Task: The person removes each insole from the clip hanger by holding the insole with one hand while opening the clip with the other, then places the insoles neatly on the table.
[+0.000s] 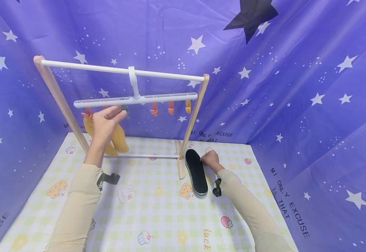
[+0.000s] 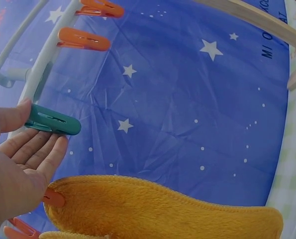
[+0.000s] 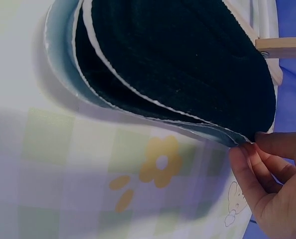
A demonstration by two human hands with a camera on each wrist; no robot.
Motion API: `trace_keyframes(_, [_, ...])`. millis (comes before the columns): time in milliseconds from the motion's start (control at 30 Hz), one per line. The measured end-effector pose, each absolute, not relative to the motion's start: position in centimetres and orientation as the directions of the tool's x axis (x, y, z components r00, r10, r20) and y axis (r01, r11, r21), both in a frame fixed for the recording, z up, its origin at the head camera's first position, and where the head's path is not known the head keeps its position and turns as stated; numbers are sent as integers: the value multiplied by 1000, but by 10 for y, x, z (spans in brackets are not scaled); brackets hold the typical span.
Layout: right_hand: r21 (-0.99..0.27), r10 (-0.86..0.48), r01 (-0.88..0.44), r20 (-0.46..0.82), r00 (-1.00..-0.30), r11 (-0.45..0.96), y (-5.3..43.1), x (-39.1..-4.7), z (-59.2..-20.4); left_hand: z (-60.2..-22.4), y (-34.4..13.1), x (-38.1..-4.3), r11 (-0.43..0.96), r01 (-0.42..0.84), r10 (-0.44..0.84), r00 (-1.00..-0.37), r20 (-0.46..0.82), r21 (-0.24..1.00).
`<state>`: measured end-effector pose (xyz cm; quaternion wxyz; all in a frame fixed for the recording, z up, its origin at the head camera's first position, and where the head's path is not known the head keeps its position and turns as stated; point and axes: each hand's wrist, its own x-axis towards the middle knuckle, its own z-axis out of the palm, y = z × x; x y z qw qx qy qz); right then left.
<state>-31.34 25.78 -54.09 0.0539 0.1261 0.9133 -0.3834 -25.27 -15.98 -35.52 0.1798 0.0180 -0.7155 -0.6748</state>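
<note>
My left hand (image 1: 105, 123) is up at the hanger bar, its thumb and fingers around a green clip (image 2: 55, 120). A pair of yellow fuzzy insoles (image 2: 162, 204) hangs from orange clips (image 2: 54, 197) just beside it. My right hand (image 1: 211, 160) pinches the edge of a stack of black insoles (image 1: 197, 171) beside the rack's right foot. In the right wrist view, the layers of these insoles (image 3: 187, 64) fan apart, showing white edges and a pale blue underside. Thumb and fingertips meet at one edge of the stack.
A white clip hanger (image 1: 135, 99) hooks over the top rod of a wooden rack (image 1: 192, 115). Two more orange clips (image 1: 171, 107) and a yellow clip (image 1: 188, 106) hang on its right half. Below lies a checkered cloth (image 1: 157, 210); purple star-printed curtains (image 1: 296, 87) surround it.
</note>
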Motion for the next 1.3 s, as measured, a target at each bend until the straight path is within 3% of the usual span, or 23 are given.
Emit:
trace_keyframes(600, [-792, 192, 270, -195, -962, 547, 257, -314, -514, -355, -160, -245, 79, 230, -207, -948, 242, 970])
trace_keyframes(967, [-956, 177, 113, -66, -982, 272, 237, -316, -461, -359, -164, -243, 121, 309, -202, -923, 328, 943])
trace_keyframes(1100, [-991, 186, 48, -23, -982, 127, 227, -315, -436, -361, -167, -241, 134, 334, -245, -901, 358, 933])
trace_keyframes(1300, [-993, 229, -116, 108, -967, -22, 209, -308, -407, -364, -170, -235, 149, 356, -468, -797, 383, 923])
